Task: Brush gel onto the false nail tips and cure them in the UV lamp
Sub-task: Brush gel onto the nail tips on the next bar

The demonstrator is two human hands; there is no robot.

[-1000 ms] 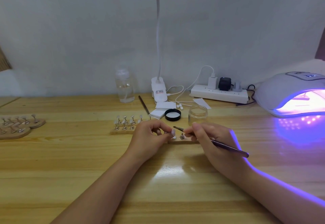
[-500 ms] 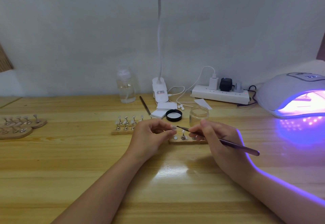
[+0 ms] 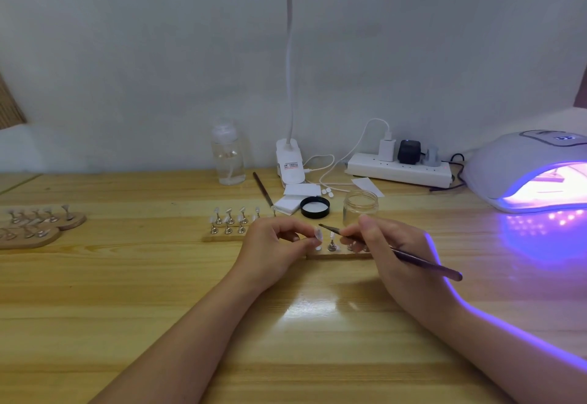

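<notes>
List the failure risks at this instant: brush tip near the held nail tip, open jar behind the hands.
1. The left hand pinches the nail tip by a small hold; pressure from the brush in the right hand may twist it loose.
2. The open jar stands just behind the right hand; a knuckle could tip it.

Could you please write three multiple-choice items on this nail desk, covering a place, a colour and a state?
1. Where is the UV lamp?
A. far right
B. far left
C. centre

2. What colour is the jar lid?
A. red
B. black
C. yellow

3. What does the right hand hold?
A. nothing
B. the bottle
C. a brush

Key: 1 A, it glows purple at the desk's right edge. 2 B, its rim is black beside the open jar. 3 C, the fingers pinch it, tip towards the nail tip in the left hand.
</notes>
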